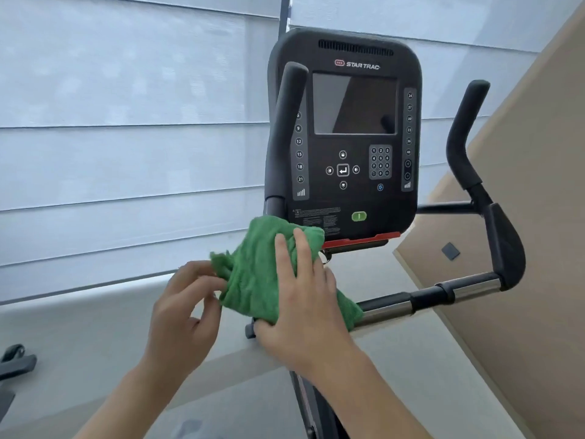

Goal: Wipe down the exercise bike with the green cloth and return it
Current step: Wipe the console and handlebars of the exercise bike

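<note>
The exercise bike's black console [345, 137] with a dark screen stands in front of me, flanked by black upright handlebar grips. A green cloth [253, 274] is bunched just below the console, over the inner end of the chrome and black handlebar [443, 294]. My right hand [304, 299] grips the cloth, fingers spread over its top and thumb underneath. My left hand [186, 308] is at the cloth's left edge, its fingertips pinching a corner of the fabric.
Pale window blinds [126, 122] fill the background. A beige wall panel [522, 217] slants along the right. A dark wheeled base [15, 359] of other equipment shows at the lower left, above the grey floor.
</note>
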A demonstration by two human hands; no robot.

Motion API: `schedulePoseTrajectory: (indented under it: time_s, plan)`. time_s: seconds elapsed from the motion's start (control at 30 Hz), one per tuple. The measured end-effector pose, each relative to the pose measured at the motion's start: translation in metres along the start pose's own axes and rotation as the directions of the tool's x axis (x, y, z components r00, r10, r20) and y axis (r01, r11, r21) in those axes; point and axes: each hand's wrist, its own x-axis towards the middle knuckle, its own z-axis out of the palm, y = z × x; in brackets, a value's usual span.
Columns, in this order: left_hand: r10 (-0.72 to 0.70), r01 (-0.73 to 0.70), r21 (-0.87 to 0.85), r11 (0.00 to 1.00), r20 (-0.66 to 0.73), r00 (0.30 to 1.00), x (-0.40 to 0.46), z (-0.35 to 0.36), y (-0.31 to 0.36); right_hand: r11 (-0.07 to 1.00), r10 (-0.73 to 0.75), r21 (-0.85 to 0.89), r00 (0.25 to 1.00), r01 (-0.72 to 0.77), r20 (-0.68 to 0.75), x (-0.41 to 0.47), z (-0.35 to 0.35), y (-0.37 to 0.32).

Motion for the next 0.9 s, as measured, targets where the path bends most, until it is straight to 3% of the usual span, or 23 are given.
schedulePoseTrajectory:
  time_s: [0.13, 0.27, 0.33, 0.4, 0.43, 0.5, 0.57, 0.63, 0.7, 0.73, 0.8, 0.9]
  plan:
    - [-0.045, 0.041, -0.072, 0.997, -0.051, 0.998, 0.035, -0.010, -0.002, 0.986, 0.109, 0.141, 0.987, -0.092, -0.117, -0.010, 0.015, 0.009]
    - [0.040, -0.040, -0.145, 0.989, -0.004, 0.999, 0.062, -0.007, 0.003, 0.940, 0.287, -0.122, 0.933, -0.318, -0.217, 0.017, 0.026, -0.015]
    - [0.097, -0.092, -0.188, 0.978, 0.017, 0.995, 0.074, -0.005, 0.004, 0.916, 0.319, -0.144, 0.898, -0.374, -0.303, 0.032, 0.027, -0.014]
    - [0.135, -0.124, -0.231, 0.965, 0.036, 0.990, 0.084, -0.004, 0.004, 0.947, 0.298, -0.016, 0.896, -0.321, -0.330, 0.043, 0.021, 0.004]
    - [0.154, -0.136, -0.253, 0.958, 0.053, 0.987, 0.087, -0.003, 0.004, 0.947, 0.318, 0.131, 0.908, -0.293, -0.273, 0.048, 0.015, 0.014]
    - [0.180, -0.146, -0.294, 0.944, 0.090, 0.980, 0.091, -0.002, 0.004, 0.805, 0.350, 0.523, 0.936, -0.281, -0.036, 0.057, 0.000, 0.033]
    - [0.200, -0.148, -0.335, 0.931, 0.127, 0.972, 0.093, -0.001, 0.004, 0.692, 0.315, 0.663, 0.946, -0.285, 0.078, 0.062, -0.012, 0.038]
    - [0.232, -0.161, -0.376, 0.913, 0.152, 0.961, 0.095, 0.001, 0.002, 0.766, 0.348, 0.566, 0.937, -0.306, 0.036, 0.061, -0.011, 0.030]
    - [0.250, -0.167, -0.403, 0.900, 0.164, 0.954, 0.099, 0.003, -0.002, 0.895, 0.410, 0.252, 0.903, -0.369, -0.133, 0.051, 0.001, 0.014]
    - [0.254, -0.168, -0.413, 0.895, 0.163, 0.953, 0.101, 0.004, -0.004, 0.905, 0.424, 0.084, 0.875, -0.417, -0.231, 0.045, 0.009, 0.003]
    - [0.259, -0.169, -0.429, 0.887, 0.160, 0.953, 0.104, 0.004, -0.008, 0.842, 0.456, -0.136, 0.822, -0.523, -0.341, 0.038, 0.025, -0.021]
    - [0.263, -0.161, -0.451, 0.878, 0.173, 0.949, 0.109, 0.005, -0.014, 0.722, 0.518, -0.276, 0.760, -0.635, -0.392, 0.036, 0.040, -0.045]
